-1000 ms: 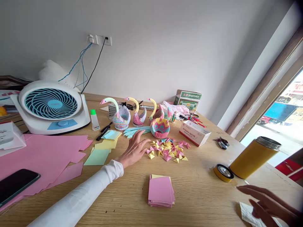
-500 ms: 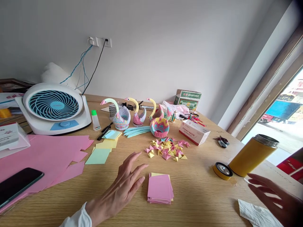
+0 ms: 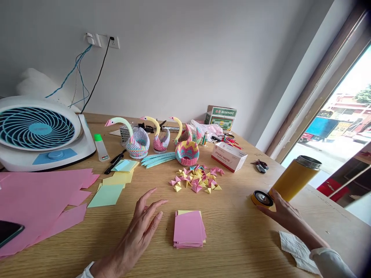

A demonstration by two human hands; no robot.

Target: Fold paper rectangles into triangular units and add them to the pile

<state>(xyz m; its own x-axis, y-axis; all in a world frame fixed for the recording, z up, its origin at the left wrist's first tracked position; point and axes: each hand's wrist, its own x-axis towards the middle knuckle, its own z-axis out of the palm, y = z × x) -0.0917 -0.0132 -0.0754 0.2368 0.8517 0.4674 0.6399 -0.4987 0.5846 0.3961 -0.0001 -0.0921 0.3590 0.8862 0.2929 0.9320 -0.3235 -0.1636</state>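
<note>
My left hand (image 3: 138, 226) hovers above the table with its fingers apart, holding nothing. Just to its right lies a stack of pink sticky notes (image 3: 189, 227) with a yellow edge showing. My right hand (image 3: 285, 215) is at the yellow bottle lid (image 3: 261, 199), thumb at the near side and index finger at the right side; whether it touches the lid is unclear. Behind that hand stands an uncapped yellow thermos bottle (image 3: 295, 177). Folded paper triangles (image 3: 197, 179) in pink, yellow and blue form a loose pile beyond the stack.
Paper swans (image 3: 138, 144) and a round paper basket (image 3: 187, 154) stand farther back. Around them are a sticky note box (image 3: 228, 156), a glue bottle (image 3: 101, 148), green paper (image 3: 106, 195), a fan (image 3: 40, 131), pink sheets (image 3: 37, 204), a phone (image 3: 10, 233) and a tissue (image 3: 298, 251).
My right hand has moved left and inward from the right edge to the bottle lid. The view has turned right, and my left hand stays spread above the table.
</note>
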